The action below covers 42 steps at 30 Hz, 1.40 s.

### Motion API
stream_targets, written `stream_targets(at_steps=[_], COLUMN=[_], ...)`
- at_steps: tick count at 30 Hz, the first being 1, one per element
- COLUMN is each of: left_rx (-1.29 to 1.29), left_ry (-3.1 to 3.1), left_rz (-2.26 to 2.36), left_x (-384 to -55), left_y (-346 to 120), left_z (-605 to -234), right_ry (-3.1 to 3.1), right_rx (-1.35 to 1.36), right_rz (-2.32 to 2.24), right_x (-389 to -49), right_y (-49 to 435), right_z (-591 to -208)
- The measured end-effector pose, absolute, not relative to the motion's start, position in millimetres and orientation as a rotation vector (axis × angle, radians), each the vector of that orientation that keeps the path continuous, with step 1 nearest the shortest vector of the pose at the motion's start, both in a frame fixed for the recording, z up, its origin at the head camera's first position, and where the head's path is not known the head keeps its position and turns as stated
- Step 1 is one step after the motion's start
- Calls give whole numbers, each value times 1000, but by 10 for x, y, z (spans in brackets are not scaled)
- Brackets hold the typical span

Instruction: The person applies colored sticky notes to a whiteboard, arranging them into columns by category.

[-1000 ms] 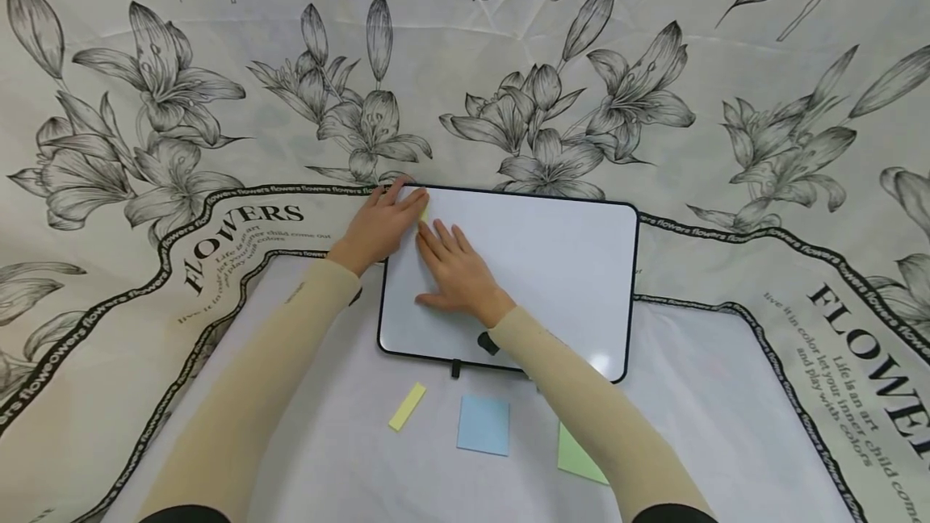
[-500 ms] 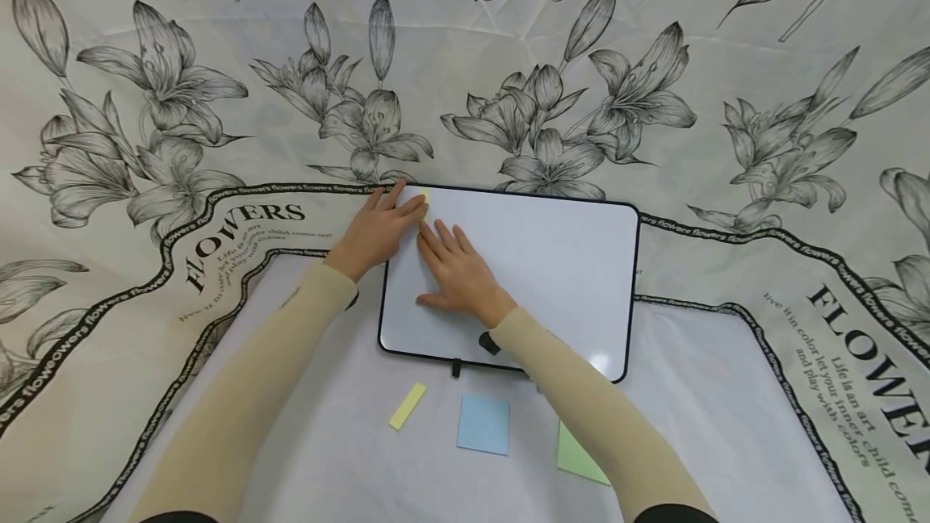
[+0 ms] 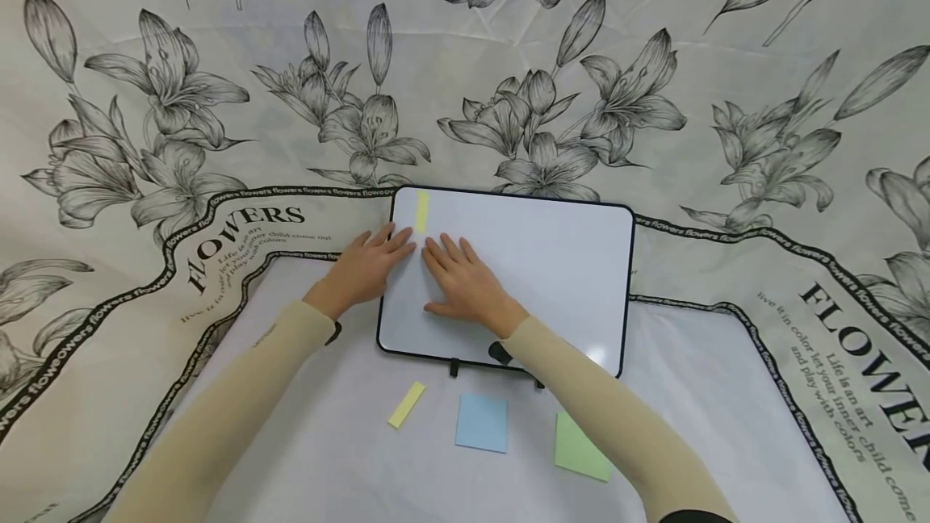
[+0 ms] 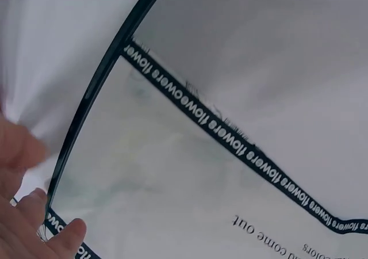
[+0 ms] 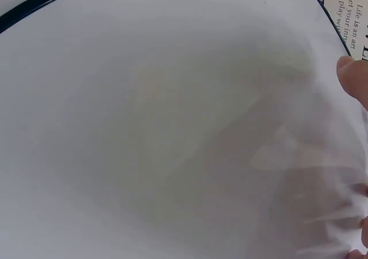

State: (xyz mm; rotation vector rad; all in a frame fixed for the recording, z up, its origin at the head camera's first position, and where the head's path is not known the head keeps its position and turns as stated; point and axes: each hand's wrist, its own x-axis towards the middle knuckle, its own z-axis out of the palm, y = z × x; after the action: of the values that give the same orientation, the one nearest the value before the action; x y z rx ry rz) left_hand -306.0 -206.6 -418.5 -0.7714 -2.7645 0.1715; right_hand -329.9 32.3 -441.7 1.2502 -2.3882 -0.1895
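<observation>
A white dry-erase board with a black frame stands in the middle of the head view. Near its upper left corner a yellow sticky strip lies upright on the surface. My left hand is at the board's left edge, fingers extended just below the strip. Flat and spread, my right hand lies over the board to the right of it. In the left wrist view, left fingertips show beside the black board frame. The right thumb shows at the right wrist view's edge. Neither hand holds anything.
In front of the board, on the white cloth, lie a second yellow strip, a blue sticky-note pad and a green one, partly under the right forearm. A flower-printed cloth hangs behind.
My left hand has come down from the board's upper left corner, uncovering the yellow strip, which stays on the board. My right hand has shifted slightly down and right.
</observation>
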Motion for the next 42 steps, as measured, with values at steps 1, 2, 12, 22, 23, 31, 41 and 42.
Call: stream_targets(at_steps=[1,2,12,22,23,31,41,42], left_rx=[-786,-800,-825,-687,-681,-580,-480,-471], left_ry=[-2744,-2727,-2718,-2810,-2804,-2857,-2892,-2890], left_rz=[158,140,-32,-198,-218,-343,-400,-411], left_x=[-3023,-2981,-2576,-2115,-2060,-1663,-1303,-1271], left_y=[-2076,-2084,-2155,-2262,-2272,-2301,-2331,-2338], left_z=[-4224,-4260,-4484,-4587,-4607,-4795,-4982,-4991], right_ry=[-2378,-2370,-2355,-2362,-2380,-2400,-2481,-2492], right_rx=[1255,1260,1343,1396,1396,1416,1456,1454], right_rz=[-195,-196,-115,122,146,242,384,400], right_x=[-3285,-3270,-3044,-2751,-2709,-2374,-2043,-2023], right_y=[349,376,591,790,804,815,686,671], right_z=[-4418,-4417,-4435,-4567,-4581,-4699,-4836,-4856])
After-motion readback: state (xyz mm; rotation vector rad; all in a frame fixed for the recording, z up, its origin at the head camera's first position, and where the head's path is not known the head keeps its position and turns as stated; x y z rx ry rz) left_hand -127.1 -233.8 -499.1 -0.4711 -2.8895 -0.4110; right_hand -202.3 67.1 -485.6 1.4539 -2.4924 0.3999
